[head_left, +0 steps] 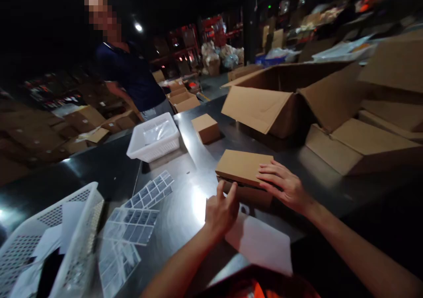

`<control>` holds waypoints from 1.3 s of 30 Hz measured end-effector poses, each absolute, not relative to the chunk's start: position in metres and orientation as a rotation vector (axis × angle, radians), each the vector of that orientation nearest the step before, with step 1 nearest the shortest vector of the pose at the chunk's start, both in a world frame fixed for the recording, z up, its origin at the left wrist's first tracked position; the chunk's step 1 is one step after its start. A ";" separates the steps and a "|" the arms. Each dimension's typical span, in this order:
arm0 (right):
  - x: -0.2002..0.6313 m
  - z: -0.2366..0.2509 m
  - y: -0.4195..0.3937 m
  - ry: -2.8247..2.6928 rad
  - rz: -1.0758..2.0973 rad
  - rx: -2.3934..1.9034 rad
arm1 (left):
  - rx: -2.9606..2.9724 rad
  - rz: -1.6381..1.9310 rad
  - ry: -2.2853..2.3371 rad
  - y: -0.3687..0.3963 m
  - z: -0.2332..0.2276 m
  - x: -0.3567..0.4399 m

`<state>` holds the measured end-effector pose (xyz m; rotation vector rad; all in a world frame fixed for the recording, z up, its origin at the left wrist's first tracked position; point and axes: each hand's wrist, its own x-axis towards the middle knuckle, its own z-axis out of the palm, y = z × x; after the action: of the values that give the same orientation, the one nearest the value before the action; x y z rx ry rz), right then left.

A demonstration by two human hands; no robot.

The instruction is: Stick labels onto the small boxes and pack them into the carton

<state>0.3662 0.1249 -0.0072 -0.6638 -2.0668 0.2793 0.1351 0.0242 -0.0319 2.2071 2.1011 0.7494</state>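
A closed brown cardboard box (243,165) sits on the metal table in front of me, with a dark gap along its front under the lid. My right hand (284,188) rests on its right end, fingers stretched out over the lid and edge. At the front edge, my left hand (222,207) touches the box with two fingers extended and apart, the others curled in. Nothing shows in either palm. Just below my left hand lies a white sheet (261,243), flat on the table. Clear plastic grid trays (132,225) lie to the left, partly overlapping.
A white perforated basket (95,201) with papers stands at the left. Behind it is a smaller white basket (153,150) holding clear plastic. A small carton (205,128) and large open cartons (261,104) stand farther back and right. Across the table stands a person (132,77).
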 end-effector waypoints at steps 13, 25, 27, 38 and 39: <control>0.370 -0.015 0.104 -2.162 0.069 -0.762 | 2.255 0.848 2.055 0.029 -0.009 0.120; 0.393 0.013 0.120 -2.272 0.245 -0.518 | 2.424 0.691 2.135 0.028 0.004 0.122; 0.396 0.021 0.123 -2.336 0.225 -0.465 | 2.412 0.602 2.187 0.027 0.004 0.124; 0.394 0.037 0.118 -2.494 0.124 -0.544 | 2.490 0.476 2.257 0.025 0.003 0.124; 0.396 0.037 0.119 -2.505 0.175 -0.537 | 2.505 0.480 2.251 0.025 0.004 0.123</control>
<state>0.3959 0.1189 0.0369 -0.5373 -2.5045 0.1748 0.1234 0.0248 0.0042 2.5053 2.2505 0.4799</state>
